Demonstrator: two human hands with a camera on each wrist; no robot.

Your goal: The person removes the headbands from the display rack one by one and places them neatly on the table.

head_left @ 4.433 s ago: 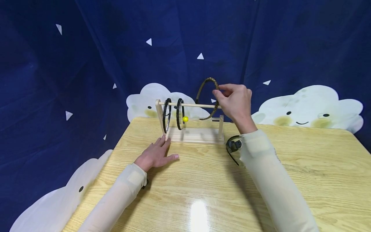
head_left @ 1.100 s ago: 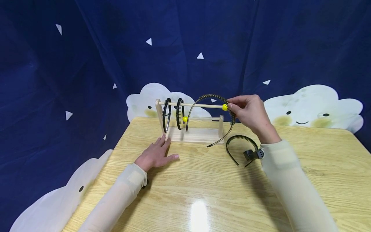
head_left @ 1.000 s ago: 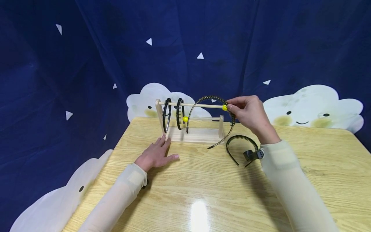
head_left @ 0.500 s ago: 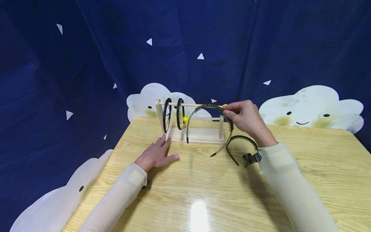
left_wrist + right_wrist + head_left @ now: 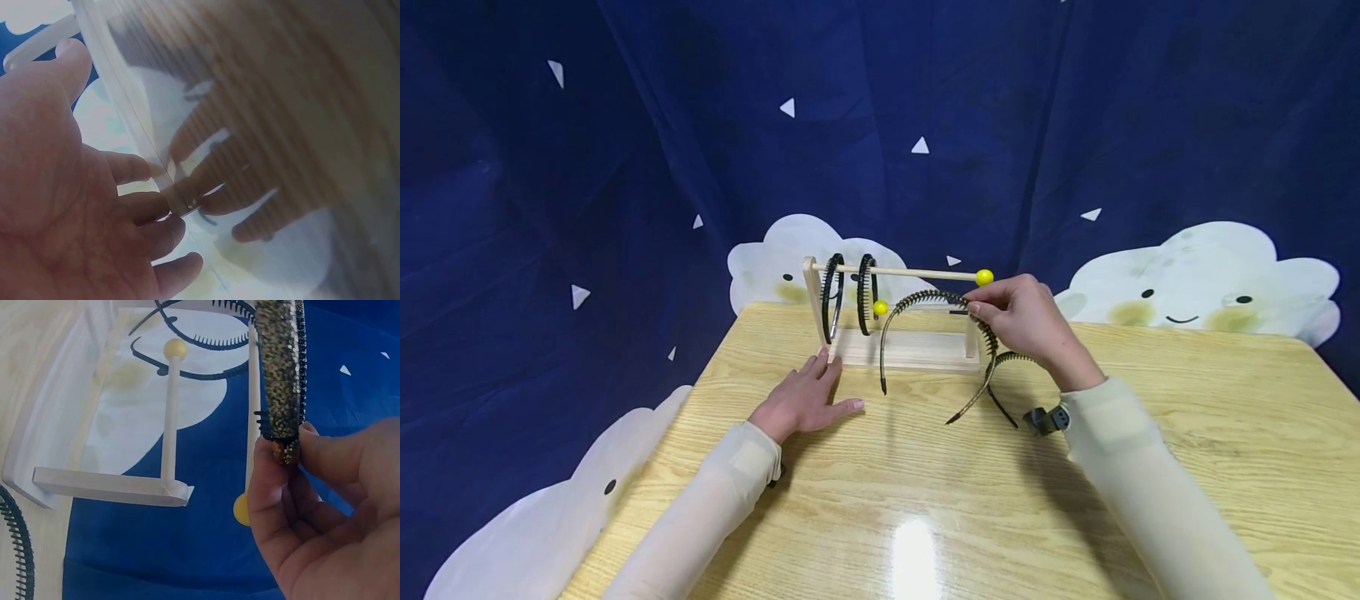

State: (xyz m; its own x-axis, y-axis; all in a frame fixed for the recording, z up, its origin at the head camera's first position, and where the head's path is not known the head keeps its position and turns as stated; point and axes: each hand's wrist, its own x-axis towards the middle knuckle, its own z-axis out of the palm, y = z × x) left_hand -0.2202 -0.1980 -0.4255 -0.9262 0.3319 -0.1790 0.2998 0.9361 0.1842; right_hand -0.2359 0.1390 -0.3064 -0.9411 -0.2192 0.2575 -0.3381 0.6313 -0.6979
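My right hand (image 5: 1026, 325) pinches a glittery gold-and-black toothed headband (image 5: 279, 369) between thumb and fingers. Its legs point downward in front of the wooden rack, below the upper rod (image 5: 925, 273). My left hand (image 5: 801, 400) lies flat on the table, fingers spread, fingertips at the left end of the rack's base (image 5: 910, 350). In the left wrist view its fingers (image 5: 144, 206) are beside the base's edge. From the upper rod hang two black toothed headbands, one (image 5: 826, 304) near the left post and another (image 5: 862, 304) just right of it.
Another dark toothed headband (image 5: 19, 544) lies on the table right of the rack, partly hidden by my right arm in the head view. Yellow balls cap the upper rod (image 5: 984, 277) and the lower rod (image 5: 880, 308). A dark blue cloth with clouds hangs behind.
My right hand has carried the gold-and-black headband from the upper rod rightward to the yellow ball, then down and nearer, in front of the rack. My left hand has stayed put.
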